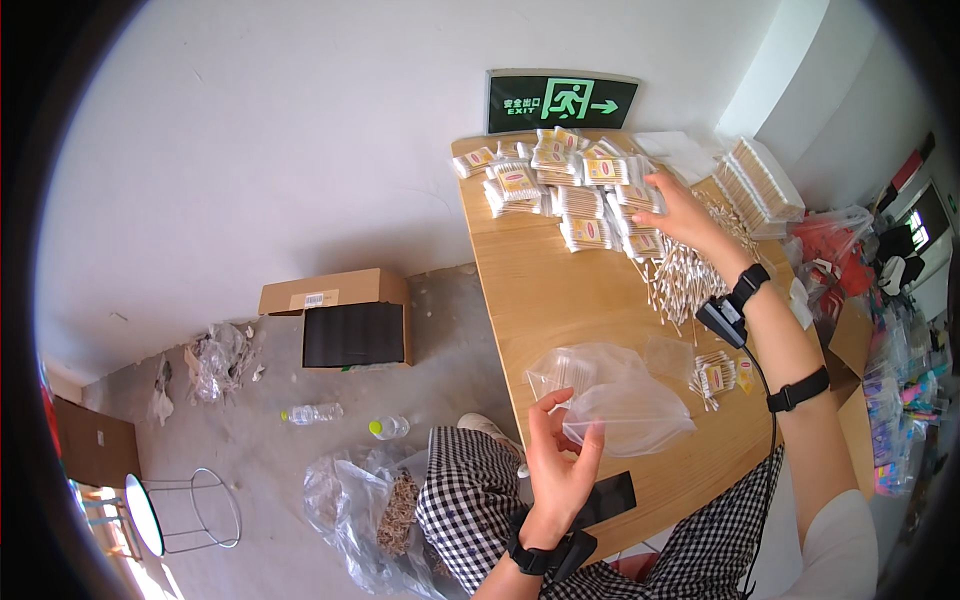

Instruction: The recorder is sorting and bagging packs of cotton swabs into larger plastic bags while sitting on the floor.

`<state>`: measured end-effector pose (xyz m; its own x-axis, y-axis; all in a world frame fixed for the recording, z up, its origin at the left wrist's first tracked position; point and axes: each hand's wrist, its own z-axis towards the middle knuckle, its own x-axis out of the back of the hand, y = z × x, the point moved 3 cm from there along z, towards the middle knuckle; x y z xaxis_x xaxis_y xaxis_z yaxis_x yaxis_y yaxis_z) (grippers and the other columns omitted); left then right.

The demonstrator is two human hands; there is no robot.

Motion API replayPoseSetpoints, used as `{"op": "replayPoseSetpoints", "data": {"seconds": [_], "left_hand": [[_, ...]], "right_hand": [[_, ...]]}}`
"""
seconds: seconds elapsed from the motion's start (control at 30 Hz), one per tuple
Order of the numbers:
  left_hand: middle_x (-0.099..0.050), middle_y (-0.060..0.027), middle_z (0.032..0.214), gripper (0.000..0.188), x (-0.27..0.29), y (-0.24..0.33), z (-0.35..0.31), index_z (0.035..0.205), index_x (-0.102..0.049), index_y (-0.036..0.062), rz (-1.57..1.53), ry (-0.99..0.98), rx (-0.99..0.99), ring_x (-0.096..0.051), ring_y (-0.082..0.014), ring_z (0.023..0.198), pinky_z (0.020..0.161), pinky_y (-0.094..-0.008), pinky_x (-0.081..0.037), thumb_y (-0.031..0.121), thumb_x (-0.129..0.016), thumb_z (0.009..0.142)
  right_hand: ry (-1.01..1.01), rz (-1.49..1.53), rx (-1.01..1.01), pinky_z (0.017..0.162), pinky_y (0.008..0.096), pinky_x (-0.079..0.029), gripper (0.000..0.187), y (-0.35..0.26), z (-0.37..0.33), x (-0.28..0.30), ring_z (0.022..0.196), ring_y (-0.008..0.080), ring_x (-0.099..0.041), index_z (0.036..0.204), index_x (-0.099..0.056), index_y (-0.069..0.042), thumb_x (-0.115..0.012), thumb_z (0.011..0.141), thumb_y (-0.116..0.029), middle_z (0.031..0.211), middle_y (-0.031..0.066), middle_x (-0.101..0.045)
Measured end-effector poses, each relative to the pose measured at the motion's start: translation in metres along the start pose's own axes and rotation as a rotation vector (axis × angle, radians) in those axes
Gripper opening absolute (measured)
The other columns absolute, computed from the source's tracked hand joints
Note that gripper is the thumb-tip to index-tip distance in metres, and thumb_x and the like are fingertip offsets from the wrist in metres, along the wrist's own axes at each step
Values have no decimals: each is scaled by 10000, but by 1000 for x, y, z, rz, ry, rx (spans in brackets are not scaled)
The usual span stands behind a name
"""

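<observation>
On the wooden table, bagged packs of cotton swabs [580, 203] lie in stacks toward the far edge. My right hand [690, 217] reaches over them, its thumb and fingers closed around one pack [637, 197]. Beneath that wrist spreads a heap of loose cotton swabs [672, 280]. Nearer to me is a crumpled clear plastic bag [640, 415]. Beside its opening, my left hand [562, 465] is raised with fingers curved and apart; the fingertips are at the plastic. A small pack of swabs [714, 376] lies right of the bag.
Bundled swabs [758, 185] stand at the table's far right. A dark phone [608, 498] lies by the near edge. On the floor are an open cardboard box [408, 315], two plastic bottles [318, 413], a large clear bag [345, 500] and a stool [147, 515].
</observation>
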<state>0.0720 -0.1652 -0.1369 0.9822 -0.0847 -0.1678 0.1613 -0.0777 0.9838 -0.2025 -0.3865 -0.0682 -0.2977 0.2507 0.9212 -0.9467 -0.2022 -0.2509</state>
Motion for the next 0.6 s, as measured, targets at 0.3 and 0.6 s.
{"op": "replayPoseSetpoints", "data": {"seconds": [0.3, 0.6], "left_hand": [[-636, -133, 1002, 463, 10, 4, 5, 1247, -386, 23, -17, 16, 2, -620, -133, 850, 733, -242, -510, 113, -649, 877], [-622, -124, 1005, 470, 5, 3, 3, 1254, -364, 41, -125, -18, 15, -609, -115, 776, 643, -223, -514, 122, -641, 883]], "right_hand": [[-85, -272, -67, 954, 426, -416, 700, 1, 10, -27, 1062, 355, -563, 1218, -489, -34, -808, 663, -319, 1072, 169, -622], [94, 118, -68, 756, 325, -481, 227, 5, -26, 5, 842, 248, -625, 995, -636, -39, -677, 808, -160, 884, 98, -661]]}}
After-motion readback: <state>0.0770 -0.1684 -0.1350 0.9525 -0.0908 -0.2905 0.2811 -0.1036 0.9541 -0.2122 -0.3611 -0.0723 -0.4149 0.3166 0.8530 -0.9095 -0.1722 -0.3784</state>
